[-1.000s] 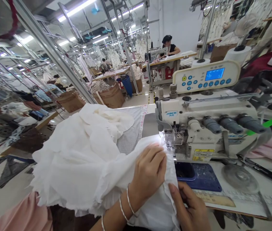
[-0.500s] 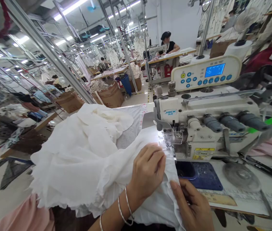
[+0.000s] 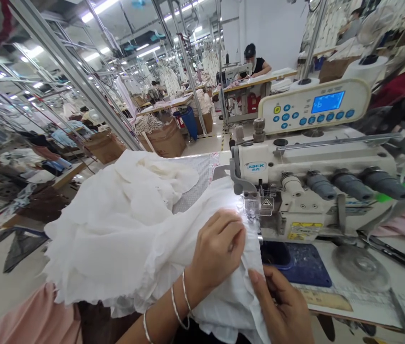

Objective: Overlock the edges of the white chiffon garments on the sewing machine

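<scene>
A heap of white fabric [image 3: 123,224] lies on the sewing table and runs under the presser foot [image 3: 251,210] of a white overlock sewing machine [image 3: 317,186]. My left hand [image 3: 220,251], with thin bracelets on the wrist, rests on the cloth just before the presser foot, fingers curled and pressing it down. My right hand [image 3: 283,308] pinches the fabric's near edge at the bottom of the view, thumb on top.
The control panel [image 3: 313,110] with a blue display sits on top of the machine. A blue plate [image 3: 299,265] and a ruler strip [image 3: 327,298] lie on the table at right. Pink cloth [image 3: 34,320] sits lower left. Another person sews at a far table [image 3: 256,62]. Cardboard bins [image 3: 166,141] stand beyond.
The white fabric has fed a little further toward the presser foot. Both hands stay on the cloth, shifted slightly left and forward with it.
</scene>
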`<state>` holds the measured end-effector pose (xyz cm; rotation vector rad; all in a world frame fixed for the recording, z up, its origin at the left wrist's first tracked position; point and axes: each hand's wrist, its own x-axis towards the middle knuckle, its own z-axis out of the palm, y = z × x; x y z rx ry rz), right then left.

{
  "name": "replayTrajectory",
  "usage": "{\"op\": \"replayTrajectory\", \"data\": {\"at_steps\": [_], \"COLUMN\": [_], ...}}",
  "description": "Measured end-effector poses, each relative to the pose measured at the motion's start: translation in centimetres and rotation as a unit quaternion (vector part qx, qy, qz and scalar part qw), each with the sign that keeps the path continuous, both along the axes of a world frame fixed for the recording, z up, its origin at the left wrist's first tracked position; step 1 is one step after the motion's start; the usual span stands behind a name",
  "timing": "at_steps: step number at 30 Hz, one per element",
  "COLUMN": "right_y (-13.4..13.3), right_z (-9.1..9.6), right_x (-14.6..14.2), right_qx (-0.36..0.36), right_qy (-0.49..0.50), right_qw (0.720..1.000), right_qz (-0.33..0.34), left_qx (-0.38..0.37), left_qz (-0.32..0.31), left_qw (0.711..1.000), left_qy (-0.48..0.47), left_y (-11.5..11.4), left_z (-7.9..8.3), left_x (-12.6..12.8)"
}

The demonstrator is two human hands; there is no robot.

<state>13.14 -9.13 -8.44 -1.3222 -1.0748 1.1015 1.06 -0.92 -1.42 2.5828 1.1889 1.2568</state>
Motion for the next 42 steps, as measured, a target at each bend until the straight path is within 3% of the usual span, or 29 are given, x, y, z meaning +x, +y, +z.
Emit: {"op": "replayTrajectory", "data": {"at_steps": [3,7,11,16,23,25,28,30,32,34,36,38,40,42], "right_y": [0.1,0.2,0.2,0.5,1.6,1.7,0.9,0.0,-1.0,-2.0,-3.1,-4.4,-5.9,-7.2], "right_z": [0.1,0.4,0.6,0.9,1.9,1.7,0.3,-0.9,-1.6,-1.5,-0.7,0.3,0.9,0.7], "right_x": [-0.1,-0.1,-0.1,-0.4,-0.6,-0.4,-1.1,-2.9,-5.3,-7.6,-8.6,-8.1,-6.5,-4.5], "right_qx": [-0.01,-0.021,-0.039,-0.07,-0.058,-0.084,-0.144,-0.153,-0.139,-0.124,-0.115,-0.11,-0.106,-0.096], "right_qy": [0.021,0.044,0.063,0.119,0.166,0.229,0.395,0.46,0.468,0.461,0.457,0.448,0.413,0.328], "right_qw": [1.0,0.999,0.997,0.99,0.984,0.97,0.906,0.867,0.854,0.848,0.841,0.844,0.871,0.918], "right_qz": [-0.003,-0.009,-0.001,0.013,-0.003,0.0,0.058,0.121,0.182,0.231,0.264,0.273,0.245,0.2], "left_qx": [-0.004,0.044,0.021,-0.03,-0.066,-0.061,-0.1,-0.188,-0.257,-0.277,-0.259,-0.217,-0.159,-0.114], "left_qz": [0.002,-0.009,-0.01,-0.022,-0.034,-0.006,0.102,0.149,0.151,0.144,0.156,0.188,0.22,0.221], "left_qw": [1.0,0.999,1.0,0.999,0.997,0.998,0.989,0.955,0.907,0.882,0.886,0.895,0.906,0.914], "left_qy": [-0.007,0.008,0.013,-0.01,-0.011,-0.019,0.045,0.176,0.297,0.351,0.352,0.34,0.325,0.322], "left_y": [0.6,-0.5,-0.9,1.0,3.4,3.6,3.4,3.0,2.6,2.5,3.3,4.8,7.0,9.2], "left_z": [0.2,0.6,0.2,0.0,0.5,0.9,1.2,0.6,-0.1,-0.1,1.3,4.4,8.1,10.9], "left_x": [-0.1,-0.1,-0.3,-0.8,-1.0,-2.6,-7.2,-10.9,-14.2,-16.4,-17.5,-18.0,-18.0,-17.4]}}
